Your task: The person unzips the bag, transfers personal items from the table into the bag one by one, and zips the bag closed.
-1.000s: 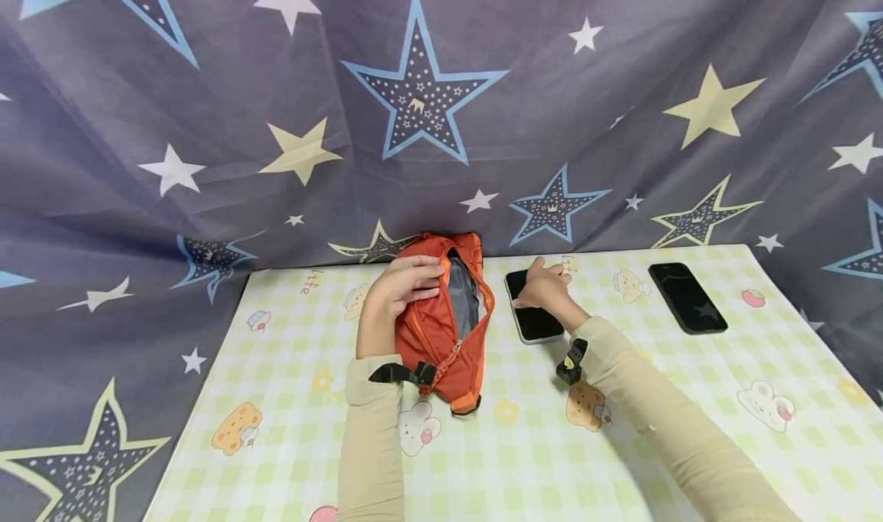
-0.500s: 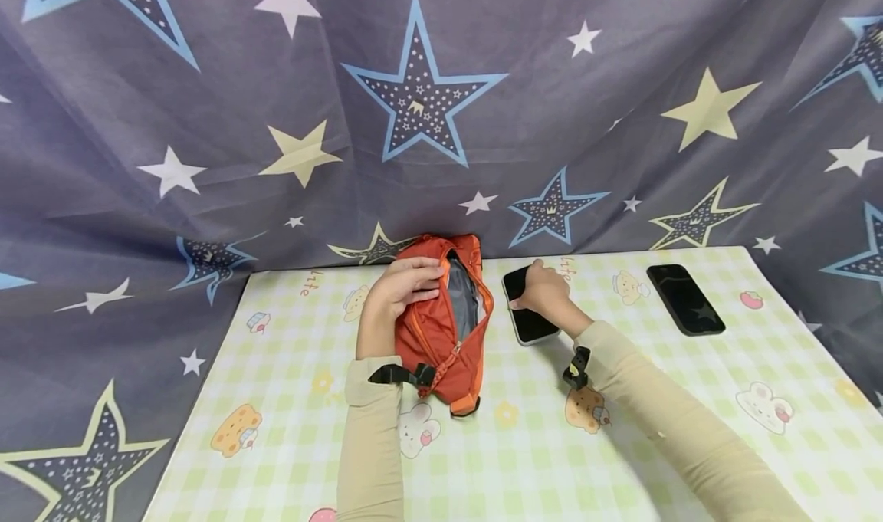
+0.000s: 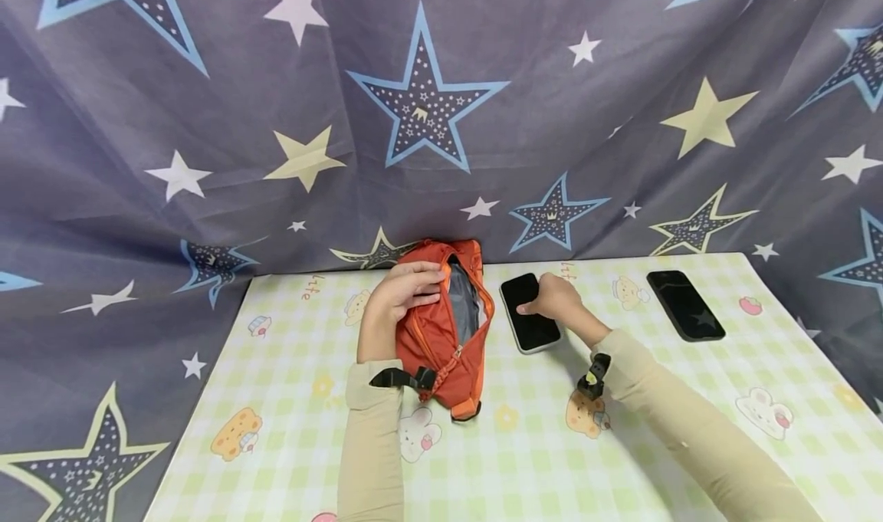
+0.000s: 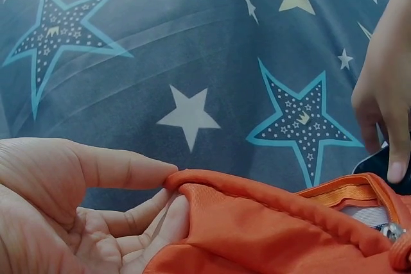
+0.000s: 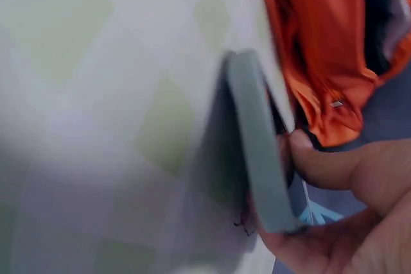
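An orange waist bag (image 3: 431, 334) lies on the cloth, unzipped, its grey lining (image 3: 464, 307) showing. My left hand (image 3: 400, 296) pinches the left rim of its opening, thumb and fingers on either side of the fabric in the left wrist view. Right of the bag, my right hand (image 3: 557, 301) holds a black-screened smartphone (image 3: 539, 335) by its far right edge. The thumb presses on the screen while the other fingers reach round the edge and are mostly hidden. In the right wrist view the phone's pale side (image 5: 257, 139) stands at a tilt above its shadow.
Another black smartphone (image 3: 686, 306) lies flat farther right. A checked cloth (image 3: 276, 399) with cartoon prints covers the table. Behind the table hangs a dark curtain (image 3: 241, 123) with stars, close to the bag's far end.
The right hand's spread fingers have closed round the phone's far right edge, and its thumb has moved from the left edge onto the screen. The left hand keeps its pinch on the bag.
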`<state>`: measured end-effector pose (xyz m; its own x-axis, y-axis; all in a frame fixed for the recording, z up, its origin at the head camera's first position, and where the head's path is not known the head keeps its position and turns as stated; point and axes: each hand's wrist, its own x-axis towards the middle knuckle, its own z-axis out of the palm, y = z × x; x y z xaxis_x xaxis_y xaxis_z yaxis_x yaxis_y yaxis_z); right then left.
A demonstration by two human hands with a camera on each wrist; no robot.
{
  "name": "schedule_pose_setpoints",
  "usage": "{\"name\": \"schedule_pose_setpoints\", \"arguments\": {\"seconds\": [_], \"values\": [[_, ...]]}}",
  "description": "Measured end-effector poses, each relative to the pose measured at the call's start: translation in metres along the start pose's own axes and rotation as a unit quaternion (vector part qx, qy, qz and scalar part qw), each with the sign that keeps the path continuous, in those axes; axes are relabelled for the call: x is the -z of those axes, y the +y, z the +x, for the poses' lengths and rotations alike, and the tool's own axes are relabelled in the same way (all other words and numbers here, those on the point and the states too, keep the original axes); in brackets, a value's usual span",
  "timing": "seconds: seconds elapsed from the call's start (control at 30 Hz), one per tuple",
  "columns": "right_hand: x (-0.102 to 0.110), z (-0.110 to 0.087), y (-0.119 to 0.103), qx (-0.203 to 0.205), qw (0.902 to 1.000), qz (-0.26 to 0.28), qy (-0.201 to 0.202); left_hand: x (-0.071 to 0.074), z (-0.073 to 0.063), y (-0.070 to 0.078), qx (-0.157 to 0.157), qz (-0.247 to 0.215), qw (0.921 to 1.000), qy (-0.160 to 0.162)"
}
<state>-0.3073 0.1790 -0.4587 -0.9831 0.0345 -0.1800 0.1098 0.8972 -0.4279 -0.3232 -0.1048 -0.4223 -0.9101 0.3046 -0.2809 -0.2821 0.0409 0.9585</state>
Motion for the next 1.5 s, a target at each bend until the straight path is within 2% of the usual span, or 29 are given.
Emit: {"name": "schedule_pose_setpoints", "arguments": {"seconds": [0.07, 0.1, 0.23, 0.3, 0.43, 0.73, 1.3, 1.5], "values": [[0.006, 0.001, 0.005, -0.001, 0.9969, 0.068, -0.040, 0.000, 0.000, 0.000, -0.001, -0.001, 1.0000, 0.000], [0.009, 0.002, 0.007, -0.007, 0.9920, 0.109, -0.063, 0.000, 0.000, 0.000, -0.002, -0.002, 1.0000, -0.001], [0.020, 0.003, 0.011, -0.037, 0.9526, 0.264, -0.147, -0.001, 0.000, 0.000, 0.001, -0.004, 1.0000, -0.004], [0.022, 0.002, 0.013, -0.046, 0.9368, 0.300, -0.174, -0.001, 0.001, 0.000, 0.001, -0.005, 1.0000, -0.006], [0.023, 0.000, 0.014, -0.048, 0.9271, 0.315, -0.197, 0.000, 0.001, -0.001, 0.002, -0.007, 1.0000, -0.005], [0.028, -0.005, 0.015, -0.044, 0.9299, 0.287, -0.225, 0.000, 0.002, -0.003, -0.001, -0.004, 1.0000, -0.004], [0.025, -0.004, 0.013, -0.024, 0.9281, 0.303, -0.214, -0.001, 0.001, -0.003, 0.001, -0.003, 1.0000, 0.004], [0.023, -0.003, 0.008, -0.015, 0.9227, 0.317, -0.219, -0.001, 0.002, -0.003, 0.005, -0.005, 1.0000, 0.004]]}}
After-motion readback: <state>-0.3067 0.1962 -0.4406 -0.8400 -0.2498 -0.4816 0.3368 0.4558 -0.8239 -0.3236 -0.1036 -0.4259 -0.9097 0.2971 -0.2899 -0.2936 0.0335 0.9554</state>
